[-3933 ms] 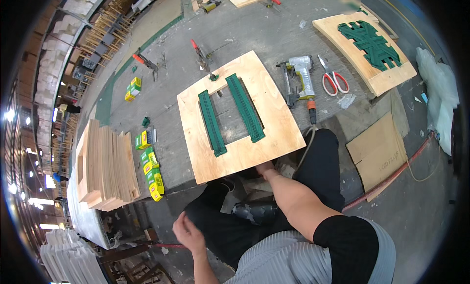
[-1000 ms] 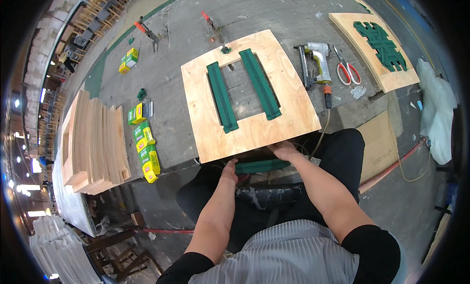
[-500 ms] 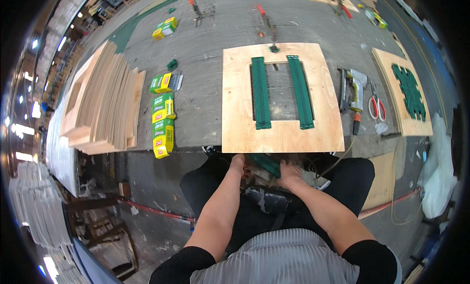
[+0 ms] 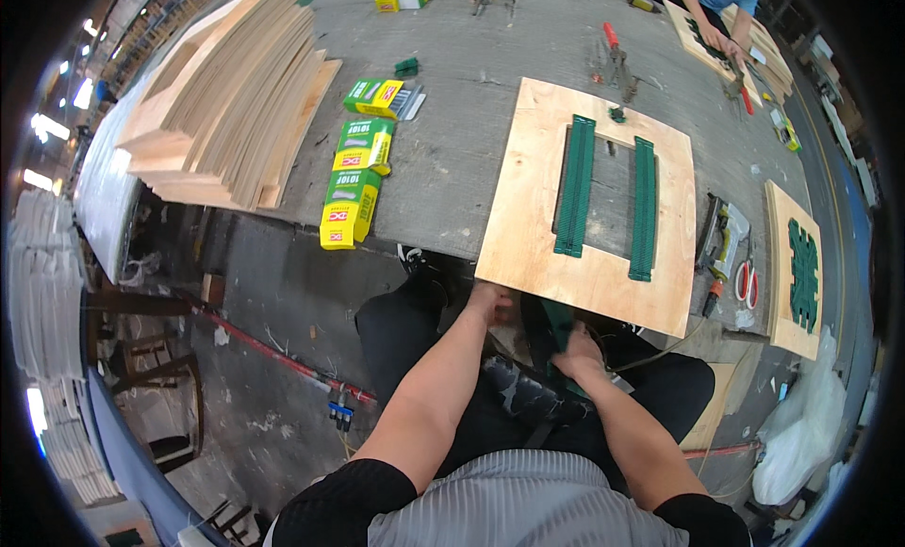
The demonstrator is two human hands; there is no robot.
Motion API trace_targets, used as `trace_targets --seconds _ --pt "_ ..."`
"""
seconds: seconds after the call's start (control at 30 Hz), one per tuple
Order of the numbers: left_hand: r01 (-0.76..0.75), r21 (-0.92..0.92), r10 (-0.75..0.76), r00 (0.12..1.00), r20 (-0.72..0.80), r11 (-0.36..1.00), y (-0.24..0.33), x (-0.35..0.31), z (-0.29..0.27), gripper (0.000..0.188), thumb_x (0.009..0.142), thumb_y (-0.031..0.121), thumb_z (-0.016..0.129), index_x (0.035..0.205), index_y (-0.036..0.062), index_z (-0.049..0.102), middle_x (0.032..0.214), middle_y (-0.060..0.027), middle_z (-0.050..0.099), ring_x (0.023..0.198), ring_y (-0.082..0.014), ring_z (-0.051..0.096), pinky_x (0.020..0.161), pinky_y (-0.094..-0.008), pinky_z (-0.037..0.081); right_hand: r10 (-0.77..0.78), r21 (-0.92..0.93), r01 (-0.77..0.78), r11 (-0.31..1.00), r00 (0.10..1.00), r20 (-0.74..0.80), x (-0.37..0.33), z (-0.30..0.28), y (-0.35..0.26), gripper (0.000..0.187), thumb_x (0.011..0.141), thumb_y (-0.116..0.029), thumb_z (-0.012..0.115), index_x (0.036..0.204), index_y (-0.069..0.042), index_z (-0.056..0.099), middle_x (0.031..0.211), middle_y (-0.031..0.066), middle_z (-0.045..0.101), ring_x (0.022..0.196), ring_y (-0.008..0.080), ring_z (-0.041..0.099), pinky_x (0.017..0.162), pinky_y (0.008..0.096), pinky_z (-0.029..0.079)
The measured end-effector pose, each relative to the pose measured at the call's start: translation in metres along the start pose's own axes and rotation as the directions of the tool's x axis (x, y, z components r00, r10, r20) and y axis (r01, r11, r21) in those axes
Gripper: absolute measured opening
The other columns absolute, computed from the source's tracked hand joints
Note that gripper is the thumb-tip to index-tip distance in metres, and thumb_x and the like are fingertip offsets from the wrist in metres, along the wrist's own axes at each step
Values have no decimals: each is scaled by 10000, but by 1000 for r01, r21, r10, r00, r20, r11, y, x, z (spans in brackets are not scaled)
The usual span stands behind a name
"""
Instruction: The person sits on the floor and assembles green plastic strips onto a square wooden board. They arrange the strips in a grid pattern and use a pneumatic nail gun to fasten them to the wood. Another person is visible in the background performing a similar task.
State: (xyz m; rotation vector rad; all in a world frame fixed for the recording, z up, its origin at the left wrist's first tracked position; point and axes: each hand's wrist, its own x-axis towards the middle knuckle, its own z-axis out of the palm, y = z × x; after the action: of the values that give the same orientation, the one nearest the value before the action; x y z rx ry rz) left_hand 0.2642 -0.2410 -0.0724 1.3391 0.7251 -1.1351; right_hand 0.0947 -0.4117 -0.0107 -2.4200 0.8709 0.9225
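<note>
Lower centre of the view, the right hand [image 4: 580, 354] seems to pinch a loose green webbing strip [image 4: 558, 323], while whether the blurred, curled left hand [image 4: 490, 304] grips anything I cannot tell. The strip could twist or snag, since it hangs close under the overhanging plywood frame [image 4: 528, 189]; its long axis runs roughly top to bottom, upper end toward that panel's lower edge.
</note>
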Motion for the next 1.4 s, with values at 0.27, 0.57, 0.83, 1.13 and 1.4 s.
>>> trace_targets --seconds 0.27,0.57,0.83,1.13,1.4 --pt "-268 -51 242 924 -298 962 3 16 0 180 875 210 738 950 46 726 797 -93 699 586 -230 604 483 -362 455 62 -83 -63 995 998 -19 16 -6 3 1138 704 -471 902 1542 16 304 1450 268 539 1338 371 556 1105 414 478" --pt "-208 22 202 908 -366 978 21 8 -18 240 926 236 714 1078 51 711 909 -72 719 722 -221 659 540 -356 475 -19 -172 29 985 998 57 -9 -2 14 974 720 -404 894 1452 8 401 1255 276 659 1219 424 627 1052 451 508" --pt "-153 -19 130 892 -432 988 26 2 -31 226 936 144 659 1120 17 692 1035 -146 705 840 -271 674 646 -442 513 -401 3 414 910 885 -235 -51 -37 0 772 728 -241 882 1307 18 442 1167 312 648 1147 444 637 970 504 524" --pt "-63 373 114 987 -115 926 10 -10 9 397 926 167 597 1262 -33 666 1241 -222 692 999 -312 717 826 -447 551 -134 -125 133 983 991 7 -14 3 51 859 754 -243 868 1444 -21 407 1301 271 615 1207 452 610 1020 471 516" --pt "-336 921 418 878 232 196 3 3 -4 568 904 365 656 1429 153 611 1420 -120 631 1306 -278 604 1109 -369 472 -362 50 379 924 908 -210 -13 1 7 891 793 -327 852 1499 -43 390 1396 272 561 1287 432 560 1079 479 471"
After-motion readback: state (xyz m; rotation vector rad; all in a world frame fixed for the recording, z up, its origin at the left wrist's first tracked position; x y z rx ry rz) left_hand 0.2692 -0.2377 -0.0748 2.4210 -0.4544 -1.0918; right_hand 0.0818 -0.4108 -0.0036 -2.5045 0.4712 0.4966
